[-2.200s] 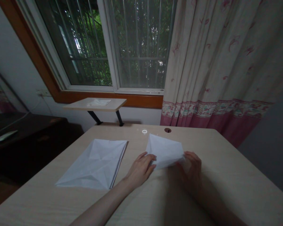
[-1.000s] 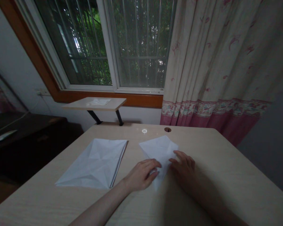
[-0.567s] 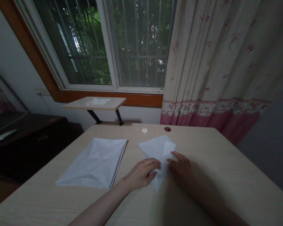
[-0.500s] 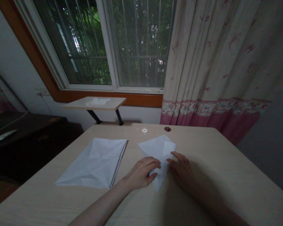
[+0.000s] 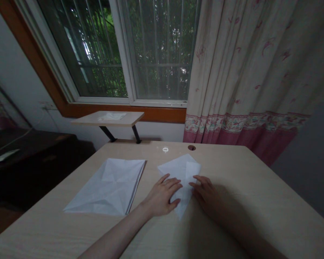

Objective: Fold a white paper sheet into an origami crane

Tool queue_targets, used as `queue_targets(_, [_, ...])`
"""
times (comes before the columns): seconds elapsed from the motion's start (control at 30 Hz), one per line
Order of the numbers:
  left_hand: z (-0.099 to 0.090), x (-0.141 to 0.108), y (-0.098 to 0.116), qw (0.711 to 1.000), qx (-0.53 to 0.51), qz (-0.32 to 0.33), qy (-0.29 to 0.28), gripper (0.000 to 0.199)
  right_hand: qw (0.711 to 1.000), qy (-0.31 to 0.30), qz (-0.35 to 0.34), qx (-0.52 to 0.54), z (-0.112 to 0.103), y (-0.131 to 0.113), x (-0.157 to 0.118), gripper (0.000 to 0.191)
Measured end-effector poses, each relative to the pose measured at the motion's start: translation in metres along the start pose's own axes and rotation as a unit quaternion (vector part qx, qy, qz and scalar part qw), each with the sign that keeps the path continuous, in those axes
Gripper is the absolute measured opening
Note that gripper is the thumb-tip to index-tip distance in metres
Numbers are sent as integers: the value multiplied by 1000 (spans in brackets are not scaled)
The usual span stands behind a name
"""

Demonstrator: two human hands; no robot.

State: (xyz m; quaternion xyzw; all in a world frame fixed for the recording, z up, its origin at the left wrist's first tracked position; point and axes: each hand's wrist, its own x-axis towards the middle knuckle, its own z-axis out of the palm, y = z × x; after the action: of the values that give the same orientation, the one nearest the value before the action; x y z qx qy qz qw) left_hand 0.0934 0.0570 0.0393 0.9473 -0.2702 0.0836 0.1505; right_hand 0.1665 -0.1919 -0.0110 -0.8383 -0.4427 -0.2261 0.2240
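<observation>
A white sheet of paper (image 5: 184,171), its right side folded over, lies on the pale wooden table with one point toward me. My left hand (image 5: 166,194) rests on its left part with the fingers spread. At the folded right edge, my right hand (image 5: 203,189) touches the paper with its fingertips, fingers apart and slightly bent. Parts of the paper are hidden under both hands. Left of my left hand lies a stack of larger white paper sheets (image 5: 110,187) with creases on the top one.
A small raised shelf (image 5: 135,117) on black legs stands at the table's back left, bearing a folded white paper (image 5: 112,116). A round cable hole (image 5: 191,148) is near the back edge. Beyond are a window and a curtain (image 5: 232,90). A dark cabinet (image 5: 29,158) stands at left.
My left hand's fingers have spread out more, the index finger lifting toward the paper's left edge. My right hand and the paper have shifted very slightly left.
</observation>
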Motion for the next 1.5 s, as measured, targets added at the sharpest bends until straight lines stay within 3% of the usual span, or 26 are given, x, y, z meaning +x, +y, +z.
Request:
queue_targets(0.33, [-4, 3, 4, 1000, 2, -4, 2, 37, 999, -26, -29, -22, 3, 4, -5, 38])
queue_targets(0.63, [0, 0, 2, 998, 49, 30, -10, 42, 1000, -24, -13, -2, -2, 2, -3, 39])
queue_targets(0.97, [3, 0, 2, 999, 45, 17, -19, 40, 1000, 14, 0, 6, 4, 5, -7, 38])
queue_targets(1.1, [3, 0, 1, 999, 44, 11, -29, 39, 1000, 7, 21, -3, -3, 5, -4, 34])
queue_targets(1.33, [2, -1, -1, 999, 26, 29, -23, 38, 992, -27, 117, -25, -12, -3, 5, 21])
queue_targets(1.5, [1, -1, -1, 999, 21, 35, -20, 39, 992, -34, 110, -60, -13, -2, 5, 26])
